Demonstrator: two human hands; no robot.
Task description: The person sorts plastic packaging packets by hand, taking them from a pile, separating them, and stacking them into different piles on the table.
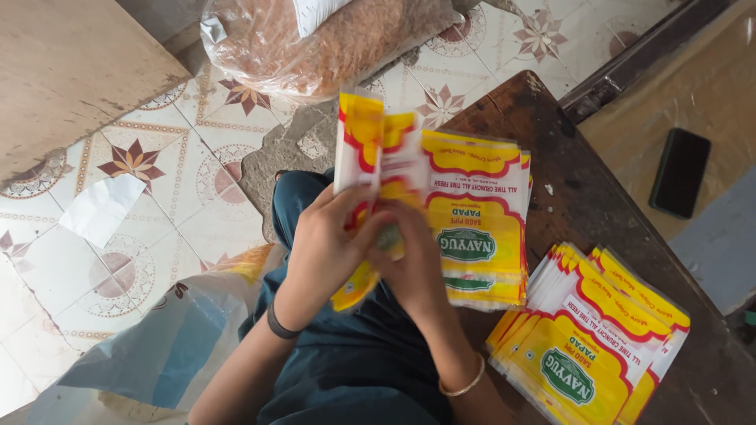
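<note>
Your left hand (319,252) is closed on a single flat pouch (358,169), yellow with a red scalloped border, held upright above your lap with its top edge raised toward the tiled floor (126,236). Your right hand (413,267) grips the near-left corner of a stack of matching empty pouches (476,224); each shows a yellow panel, a red wavy band and a green oval label at its centre. The stack overhangs the left edge of the dark wooden counter (583,197).

A second, fanned pile of identical pouches (587,350) lies on the counter near its front edge, just right of your right forearm and apart from the held stack.

A black phone (680,173) rests on a tan surface beyond the counter's right edge. On the floor past the counter's far-left corner sits a clear plastic bag of reddish-brown contents (315,39).
</note>
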